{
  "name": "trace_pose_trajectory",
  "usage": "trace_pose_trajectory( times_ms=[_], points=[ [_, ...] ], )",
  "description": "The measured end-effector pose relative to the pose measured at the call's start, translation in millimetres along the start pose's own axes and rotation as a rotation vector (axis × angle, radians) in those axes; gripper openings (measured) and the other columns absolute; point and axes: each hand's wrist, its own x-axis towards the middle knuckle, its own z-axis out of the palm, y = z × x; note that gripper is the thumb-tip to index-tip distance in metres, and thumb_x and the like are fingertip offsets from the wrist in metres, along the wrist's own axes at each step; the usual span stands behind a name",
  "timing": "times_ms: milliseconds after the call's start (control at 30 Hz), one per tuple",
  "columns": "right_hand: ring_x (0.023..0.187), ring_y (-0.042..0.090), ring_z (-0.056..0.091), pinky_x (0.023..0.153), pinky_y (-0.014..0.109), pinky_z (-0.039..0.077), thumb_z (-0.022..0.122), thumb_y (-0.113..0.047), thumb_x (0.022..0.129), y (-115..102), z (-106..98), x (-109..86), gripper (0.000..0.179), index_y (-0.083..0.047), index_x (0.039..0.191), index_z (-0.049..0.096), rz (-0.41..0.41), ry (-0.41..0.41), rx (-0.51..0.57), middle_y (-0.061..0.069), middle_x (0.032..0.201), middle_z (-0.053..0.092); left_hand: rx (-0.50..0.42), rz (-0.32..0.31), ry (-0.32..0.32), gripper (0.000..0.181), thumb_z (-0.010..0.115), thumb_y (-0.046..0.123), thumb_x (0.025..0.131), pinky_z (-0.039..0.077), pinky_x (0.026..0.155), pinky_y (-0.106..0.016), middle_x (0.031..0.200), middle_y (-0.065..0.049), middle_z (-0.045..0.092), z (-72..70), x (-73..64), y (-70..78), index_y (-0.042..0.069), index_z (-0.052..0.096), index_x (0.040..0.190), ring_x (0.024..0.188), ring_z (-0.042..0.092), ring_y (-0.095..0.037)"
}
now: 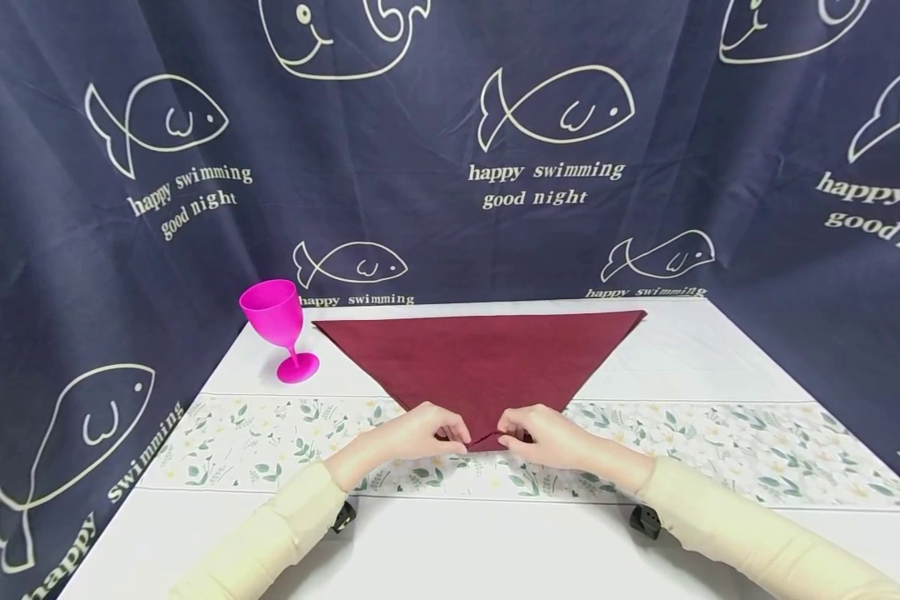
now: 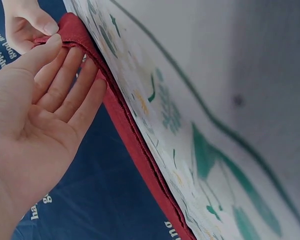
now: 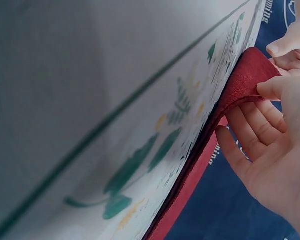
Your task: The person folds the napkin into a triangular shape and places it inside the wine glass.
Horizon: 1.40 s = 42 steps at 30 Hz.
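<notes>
A dark red cloth napkin (image 1: 480, 358) lies folded into a large triangle, its long edge toward the back curtain and its narrow end toward me. At that narrow end my left hand (image 1: 429, 431) pinches the left side of the fold between thumb and fingers. My right hand (image 1: 543, 435) pinches the right side, a short gap away. The tip is turned back over the layers below. In the left wrist view, the thumb lies on the red fold (image 2: 72, 31) with the fingers under it. The right wrist view shows the same kind of pinch on the cloth (image 3: 247, 75).
A bright pink plastic goblet (image 1: 273, 315) stands upright at the back left, beside the napkin's left corner. A leaf-and-flower printed band (image 1: 690, 450) crosses the white table (image 1: 487, 550) under the hands. Dark blue curtains (image 1: 435, 167) with fish drawings hang behind and at both sides.
</notes>
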Motion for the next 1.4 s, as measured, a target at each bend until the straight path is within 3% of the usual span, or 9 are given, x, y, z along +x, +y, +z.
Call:
trace_pose_trajectory(
  times_ms=[333, 467, 567, 800, 1100, 1400],
  points=[
    [0.057, -0.004, 0.046, 0.056, 0.016, 0.044, 0.065, -0.017, 0.087, 2.4, 1.8, 0.3, 0.004, -0.016, 0.085, 0.061, 0.066, 0.048, -0.009, -0.013, 0.067, 0.059, -0.08, 0.0, 0.032, 0.01, 0.068, 0.013, 0.085, 0.052, 0.076, -0.015, 0.082, 0.001, 0.07, 0.1, -1.6, -0.3, 0.011, 0.058, 0.085, 0.081, 0.064, -0.003],
    [0.056, -0.005, 0.047, 0.055, 0.016, 0.045, 0.066, -0.017, 0.086, 4.9, 2.3, 0.2, 0.005, -0.015, 0.085, 0.062, 0.074, 0.082, -0.012, -0.013, 0.065, 0.058, -0.081, 0.048, 0.021, 0.008, 0.068, 0.012, 0.085, 0.052, 0.075, -0.016, 0.082, 0.002, 0.068, 0.3, -1.8, -1.8, 0.011, 0.062, 0.081, 0.08, 0.063, -0.002],
    [0.056, -0.004, 0.048, 0.056, 0.017, 0.046, 0.067, -0.016, 0.086, 6.6, 2.4, -0.1, 0.005, -0.014, 0.084, 0.063, 0.071, 0.099, -0.012, -0.013, 0.065, 0.059, -0.07, 0.071, 0.008, 0.002, 0.068, 0.013, 0.086, 0.052, 0.076, -0.016, 0.086, 0.001, 0.067, 0.2, -1.5, -2.2, 0.01, 0.068, 0.086, 0.082, 0.063, -0.002],
    [0.059, -0.003, 0.05, 0.058, 0.018, 0.048, 0.068, -0.017, 0.086, 6.3, 1.6, 0.3, 0.005, -0.013, 0.086, 0.064, 0.103, 0.084, 0.007, -0.012, 0.067, 0.06, -0.019, 0.071, -0.006, 0.015, 0.067, 0.011, 0.086, 0.052, 0.079, -0.014, 0.093, -0.001, 0.068, -0.9, -0.7, -3.1, 0.009, 0.072, 0.1, 0.084, 0.064, -0.002],
    [0.06, -0.002, 0.05, 0.056, 0.017, 0.045, 0.069, -0.015, 0.083, 3.5, -1.6, 1.2, 0.02, -0.012, 0.086, 0.049, 0.134, 0.077, 0.057, -0.011, 0.067, 0.056, -0.005, 0.052, -0.001, 0.02, 0.066, 0.011, 0.087, 0.051, 0.079, -0.014, 0.097, -0.003, 0.068, -3.2, -1.0, -2.8, 0.006, 0.071, 0.105, 0.087, 0.066, -0.007],
    [0.063, -0.001, 0.052, 0.058, 0.02, 0.049, 0.068, -0.009, 0.084, 4.8, -0.6, 1.7, 0.012, -0.017, 0.079, 0.06, 0.087, 0.067, 0.061, -0.011, 0.07, 0.057, -0.002, 0.024, 0.016, 0.023, 0.065, 0.013, 0.088, 0.052, 0.078, -0.016, 0.1, -0.002, 0.067, -1.9, -0.7, -6.9, 0.008, 0.069, 0.11, 0.087, 0.065, -0.009]
  ],
)
